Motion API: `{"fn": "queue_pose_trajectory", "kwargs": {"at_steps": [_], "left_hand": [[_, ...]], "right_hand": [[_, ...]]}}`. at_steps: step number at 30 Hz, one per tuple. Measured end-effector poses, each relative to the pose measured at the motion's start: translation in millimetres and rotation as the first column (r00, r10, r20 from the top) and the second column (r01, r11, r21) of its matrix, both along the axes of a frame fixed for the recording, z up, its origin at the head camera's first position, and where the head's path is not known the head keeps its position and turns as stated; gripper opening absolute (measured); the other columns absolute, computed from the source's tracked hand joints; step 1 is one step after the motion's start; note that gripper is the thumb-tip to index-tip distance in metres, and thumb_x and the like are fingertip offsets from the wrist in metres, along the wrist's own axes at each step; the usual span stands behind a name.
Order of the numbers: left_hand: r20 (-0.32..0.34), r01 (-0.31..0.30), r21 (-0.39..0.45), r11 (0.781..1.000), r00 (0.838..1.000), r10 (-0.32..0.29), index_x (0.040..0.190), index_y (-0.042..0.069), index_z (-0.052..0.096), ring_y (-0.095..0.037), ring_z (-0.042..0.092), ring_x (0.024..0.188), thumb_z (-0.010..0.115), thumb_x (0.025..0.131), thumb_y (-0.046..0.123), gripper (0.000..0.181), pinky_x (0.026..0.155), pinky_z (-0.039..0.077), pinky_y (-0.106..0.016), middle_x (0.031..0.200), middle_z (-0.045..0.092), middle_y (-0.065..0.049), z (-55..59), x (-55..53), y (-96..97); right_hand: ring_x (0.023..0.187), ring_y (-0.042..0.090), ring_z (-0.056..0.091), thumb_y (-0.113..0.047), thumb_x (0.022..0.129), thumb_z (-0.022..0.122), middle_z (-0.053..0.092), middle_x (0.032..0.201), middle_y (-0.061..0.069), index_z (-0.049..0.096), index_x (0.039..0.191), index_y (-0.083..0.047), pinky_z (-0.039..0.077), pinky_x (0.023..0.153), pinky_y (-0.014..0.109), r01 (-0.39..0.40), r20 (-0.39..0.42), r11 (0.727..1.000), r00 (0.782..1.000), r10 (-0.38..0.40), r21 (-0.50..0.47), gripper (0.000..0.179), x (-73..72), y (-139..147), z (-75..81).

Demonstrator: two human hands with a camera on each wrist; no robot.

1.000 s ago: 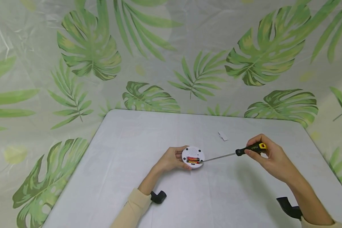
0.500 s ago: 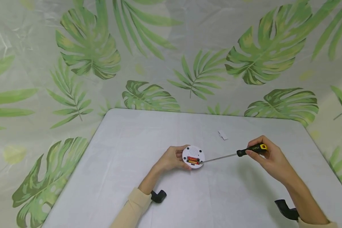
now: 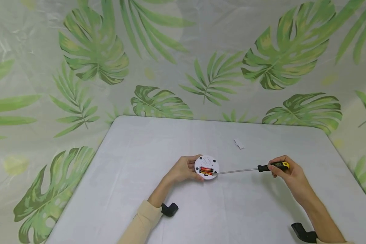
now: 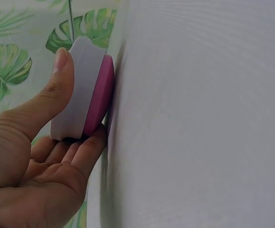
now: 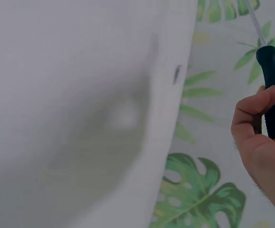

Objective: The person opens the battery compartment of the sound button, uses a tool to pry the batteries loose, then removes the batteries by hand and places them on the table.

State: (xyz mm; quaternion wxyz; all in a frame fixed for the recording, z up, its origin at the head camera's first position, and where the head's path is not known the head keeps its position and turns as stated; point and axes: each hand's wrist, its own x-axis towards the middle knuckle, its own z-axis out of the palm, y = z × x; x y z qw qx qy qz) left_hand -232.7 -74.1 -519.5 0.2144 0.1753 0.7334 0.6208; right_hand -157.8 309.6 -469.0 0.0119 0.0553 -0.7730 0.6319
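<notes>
A round white device [image 3: 206, 160] with small black feet and a speaker grille faces up near the table's middle. Two red-and-yellow batteries [image 3: 206, 170] lie in its uncovered compartment. My left hand [image 3: 183, 170] grips it from the left, thumb along the near edge; the left wrist view shows the white body [image 4: 82, 90] with a pink face [image 4: 100, 97] underneath. My right hand [image 3: 290, 176] holds a long screwdriver [image 3: 264, 168] by its black-and-yellow handle. The shaft runs left, its tip at the batteries' right end. In the right wrist view fingers curl round the handle [image 5: 274, 90].
A small white cover piece [image 3: 239, 144] lies on the white-covered table [image 3: 146, 142], behind and right of the device. A leaf-patterned sheet [image 3: 213, 51] hangs behind the table. Black wrist mounts [image 3: 170, 209] stick out from both forearms.
My right hand has shifted right and slightly nearer, lowering the screwdriver's handle so its shaft lies flatter. The tip stays at the battery compartment. My left hand and the device have hardly moved.
</notes>
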Motion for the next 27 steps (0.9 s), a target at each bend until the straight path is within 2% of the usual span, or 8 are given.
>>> {"fn": "queue_pose_trajectory", "kwargs": {"at_steps": [4,8,13,19,21,23,25,27], "left_hand": [[0.022,-0.011,0.005,1.000,1.000,0.011,0.151,-0.007,0.045,-0.033,0.065,0.129,0.088,0.071,-0.012,0.091,0.098,0.060,-0.028,0.144,0.061,-0.025,0.3,0.4,-0.1],[0.021,-0.009,0.008,1.000,1.000,0.008,0.151,-0.007,0.045,-0.033,0.066,0.128,0.088,0.072,-0.012,0.091,0.097,0.061,-0.028,0.143,0.061,-0.026,0.5,0.4,0.2],[0.018,-0.009,0.005,1.000,1.000,0.009,0.151,-0.008,0.045,-0.033,0.066,0.128,0.087,0.071,-0.013,0.091,0.096,0.061,-0.027,0.143,0.061,-0.026,0.1,-0.2,0.3],[0.013,-0.013,-0.007,1.000,1.000,0.013,0.151,-0.007,0.045,-0.033,0.066,0.128,0.088,0.071,-0.012,0.091,0.096,0.061,-0.027,0.144,0.061,-0.026,-0.4,-1.1,-1.2],[0.007,-0.014,-0.008,1.000,1.000,0.014,0.151,-0.007,0.045,-0.033,0.066,0.128,0.088,0.071,-0.012,0.090,0.096,0.061,-0.027,0.144,0.061,-0.026,-0.4,-1.2,-1.4],[-0.001,-0.015,-0.010,1.000,1.000,0.015,0.151,-0.008,0.045,-0.033,0.066,0.128,0.088,0.071,-0.011,0.090,0.096,0.061,-0.027,0.143,0.061,-0.026,-0.7,-1.4,-1.3],[-0.007,-0.011,-0.010,1.000,1.000,0.011,0.151,-0.008,0.045,-0.033,0.065,0.129,0.088,0.072,-0.011,0.090,0.097,0.061,-0.027,0.144,0.060,-0.026,-1.0,-1.6,-0.8],[-0.012,-0.009,-0.012,1.000,1.000,0.009,0.151,-0.008,0.045,-0.033,0.065,0.129,0.088,0.072,-0.010,0.090,0.098,0.060,-0.027,0.144,0.060,-0.026,-0.6,-1.7,-0.3]], "right_hand": [[0.076,0.011,0.063,-0.014,0.103,0.066,0.067,0.086,-0.010,0.061,0.115,-0.008,0.051,0.073,0.016,0.053,0.092,0.996,0.994,-0.060,0.073,0.014,3.1,1.8,-8.7],[0.076,0.011,0.063,-0.018,0.102,0.067,0.068,0.087,-0.008,0.063,0.113,-0.011,0.053,0.073,0.015,0.095,0.153,0.993,0.982,-0.106,0.076,0.013,6.9,2.2,-14.6],[0.079,0.010,0.063,-0.020,0.102,0.067,0.065,0.093,-0.008,0.065,0.111,-0.013,0.054,0.073,0.015,0.124,0.243,0.992,0.962,-0.125,0.020,0.012,10.8,0.4,-19.2],[0.079,0.007,0.064,-0.016,0.104,0.064,0.063,0.100,-0.009,0.068,0.106,-0.016,0.058,0.074,0.016,0.145,0.309,0.979,0.946,-0.095,-0.143,0.005,15.5,-2.2,-27.7],[0.079,0.005,0.064,-0.014,0.104,0.064,0.063,0.100,-0.009,0.070,0.104,-0.017,0.058,0.073,0.017,0.151,0.314,0.971,0.946,-0.088,-0.185,0.007,17.0,-2.6,-31.2],[0.078,0.005,0.064,-0.013,0.103,0.064,0.064,0.100,-0.009,0.071,0.105,-0.017,0.057,0.073,0.017,0.167,0.294,0.969,0.950,-0.108,-0.184,0.008,18.9,-3.8,-32.2],[0.078,0.006,0.065,-0.014,0.103,0.066,0.065,0.098,-0.011,0.069,0.108,-0.016,0.056,0.074,0.015,0.160,0.241,0.981,0.962,-0.129,-0.113,0.007,21.6,-4.2,-28.1],[0.079,0.006,0.065,-0.013,0.102,0.066,0.066,0.098,-0.013,0.066,0.114,-0.011,0.056,0.074,0.013,0.146,0.137,0.989,0.980,-0.146,0.006,0.012,24.0,-7.3,-17.9]]}}
